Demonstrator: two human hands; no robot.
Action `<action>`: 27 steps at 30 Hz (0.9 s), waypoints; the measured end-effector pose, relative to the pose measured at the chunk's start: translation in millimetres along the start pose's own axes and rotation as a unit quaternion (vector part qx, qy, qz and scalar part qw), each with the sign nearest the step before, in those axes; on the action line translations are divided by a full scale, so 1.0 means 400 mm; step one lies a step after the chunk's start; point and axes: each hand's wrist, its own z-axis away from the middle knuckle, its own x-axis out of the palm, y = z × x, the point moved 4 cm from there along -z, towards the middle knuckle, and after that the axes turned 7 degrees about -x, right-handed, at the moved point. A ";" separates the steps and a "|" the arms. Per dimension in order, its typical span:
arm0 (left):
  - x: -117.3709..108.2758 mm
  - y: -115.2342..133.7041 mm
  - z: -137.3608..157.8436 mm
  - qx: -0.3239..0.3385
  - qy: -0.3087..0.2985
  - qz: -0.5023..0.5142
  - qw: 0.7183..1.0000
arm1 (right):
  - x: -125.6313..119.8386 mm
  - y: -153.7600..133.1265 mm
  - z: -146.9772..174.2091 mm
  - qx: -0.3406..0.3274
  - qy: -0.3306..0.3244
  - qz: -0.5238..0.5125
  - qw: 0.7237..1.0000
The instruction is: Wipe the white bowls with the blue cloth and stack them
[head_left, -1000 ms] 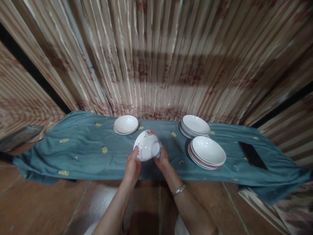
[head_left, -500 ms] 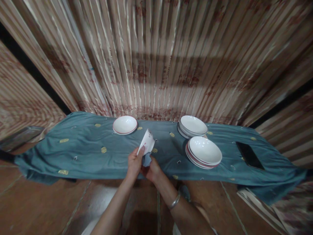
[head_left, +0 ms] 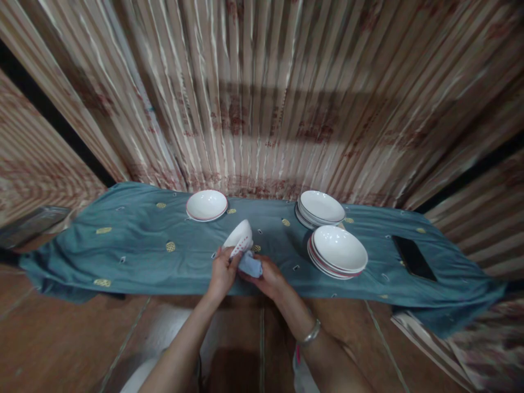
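A white bowl (head_left: 238,233) with small red marks on its outer side is tilted up over the middle of the table. My left hand (head_left: 223,271) grips its near left edge, fingers closed on it. In my right hand (head_left: 270,275) is a bunched light-blue cloth (head_left: 250,265), pressed against the bowl's outer side. Part of the bowl is hidden behind the fingers and the cloth.
A red-rimmed white dish (head_left: 207,205) sits at the back left. On the right stand a stack of dark-rimmed plates (head_left: 322,207) and a nearer stack of bowls (head_left: 340,249). A black phone-like slab (head_left: 414,257) lies farther right on the green tablecloth (head_left: 139,245).
The bowl has been turned, so its white inside now shows toward me. My right hand has shifted right with the cloth, more of which is visible. The view has moved slightly.
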 end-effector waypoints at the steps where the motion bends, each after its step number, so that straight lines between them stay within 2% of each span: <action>1: 0.000 -0.002 0.001 0.003 -0.002 -0.008 1.000 | -0.011 -0.012 0.001 0.005 0.003 0.010 1.000; 4: 0.001 -0.006 0.006 0.020 -0.010 -0.031 0.999 | -0.054 -0.048 -0.006 -0.006 0.036 0.057 0.998; 7: 0.002 -0.004 0.012 0.021 -0.010 -0.040 0.999 | -0.100 -0.067 -0.023 -0.075 0.095 0.125 0.985; 9: 0.004 0.000 0.015 0.019 -0.007 -0.043 0.999 | -0.119 -0.062 -0.035 -0.113 0.129 0.163 0.972; 11: 0.008 0.004 0.019 0.019 -0.007 -0.040 0.999 | -0.120 -0.041 -0.046 -0.120 0.144 0.164 0.969; 15: 0.021 0.006 0.029 0.016 -0.011 -0.027 0.999 | -0.079 0.000 -0.061 -0.069 0.110 0.044 0.991; 18: 0.030 0.009 0.035 0.037 -0.018 -0.055 0.998 | -0.045 0.004 -0.059 -0.039 0.075 -0.012 0.996; 23: 0.025 0.024 0.033 0.067 -0.014 -0.124 0.990 | -0.029 -0.003 -0.035 -0.028 0.068 -0.006 0.997; 27: 0.022 0.037 0.031 0.091 -0.028 -0.161 0.982 | -0.038 -0.011 -0.016 -0.008 0.047 0.048 0.998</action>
